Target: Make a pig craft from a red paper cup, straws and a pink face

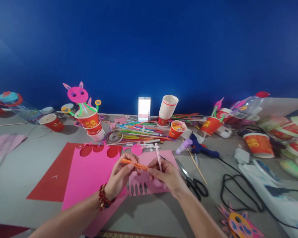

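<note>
Scissors (191,180) lay beside right hand (167,173), which with left hand (120,173) pinched orange piece (141,166); glue gun (197,147) beyond; grey table (149,216) fronted blue wall (149,49)

Scissors (189,178) lie right of the right hand (165,172), before the glue gun (201,148).

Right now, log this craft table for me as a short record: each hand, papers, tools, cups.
Left hand: pinching an orange strip
Right hand: on the strip's other end, with a pale stick rising from its grip
Papers: pale pink sheet with leaf-shaped cutouts, below the hands; bright pink sheet overlapping a red sheet, to the left
Tools: scissors and blue glue gun, right of the hands
Cups: white-topped stack at the back; pink-faced cup figure, back left
</note>
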The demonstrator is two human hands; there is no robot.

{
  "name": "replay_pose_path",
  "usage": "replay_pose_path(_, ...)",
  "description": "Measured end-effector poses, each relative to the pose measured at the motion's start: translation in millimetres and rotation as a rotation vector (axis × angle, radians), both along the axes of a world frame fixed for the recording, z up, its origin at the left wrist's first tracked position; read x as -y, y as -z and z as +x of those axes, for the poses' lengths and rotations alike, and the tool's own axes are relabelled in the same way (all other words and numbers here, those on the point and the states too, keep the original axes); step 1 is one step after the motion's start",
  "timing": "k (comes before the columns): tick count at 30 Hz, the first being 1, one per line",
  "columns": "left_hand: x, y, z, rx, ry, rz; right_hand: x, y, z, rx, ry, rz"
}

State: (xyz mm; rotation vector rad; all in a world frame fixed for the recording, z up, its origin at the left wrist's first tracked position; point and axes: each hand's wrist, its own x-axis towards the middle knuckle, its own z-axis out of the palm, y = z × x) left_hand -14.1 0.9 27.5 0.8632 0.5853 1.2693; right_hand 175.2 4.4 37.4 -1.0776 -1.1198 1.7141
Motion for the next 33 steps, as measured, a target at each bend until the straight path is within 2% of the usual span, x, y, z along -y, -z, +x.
replay_pose_path(2, -4, -2.3, -3, 0.115, 0.128, -0.067, -1, -1.2, 5, -0.030, -0.036, -0.002)
replay_pose_path(4, -11, -3.0, -7, 0.144, 0.242, -0.179, 0, -0.4, 8, -0.047, -0.116, -0.029)
replay_pose_path(5, -14, -2.7, -10, 0.101, 0.323, -0.222, 1, 0.5, 9, -0.044, -0.163, -0.043)
replay_pose_path(8, -20, -0.3, -16, -0.190, 0.677, -0.305, 4, 3.3, 7, -0.003, -0.246, -0.038)
replay_pose_path(10, -19, 1.3, -18, -0.346, 0.876, -0.328, 5, 4.6, 7, 0.026, -0.238, -0.007)
replay_pose_path(12, -16, 2.6, -16, -0.383, 0.979, -0.333, 4, 5.1, 6, 0.056, -0.180, 0.023)
replay_pose_path(14, -12, 4.4, -13, -0.336, 0.960, -0.319, 2, 4.9, 6, 0.059, -0.107, 0.029)
replay_pose_path(19, -4, 10.8, -3, -0.200, 0.749, -0.273, -2, 7.1, 4, -0.060, -0.004, 0.002)
replay_pose_path(22, -2, 12.6, 0, -0.136, 0.733, -0.304, -2, 12.1, 2, -0.035, 0.070, -0.036)
replay_pose_path(26, 0, 12.6, 1, -0.111, 0.725, -0.364, -2, 15.8, 0, 0.071, 0.172, 0.107)
replay_pose_path(28, 0, 12.4, 1, -0.118, 0.728, -0.380, -2, 15.2, 0, 0.099, 0.179, 0.145)
replay_pose_path(33, 1, 12.1, 3, -0.148, 0.733, -0.375, -2, 12.1, -2, 0.090, 0.172, 0.087)
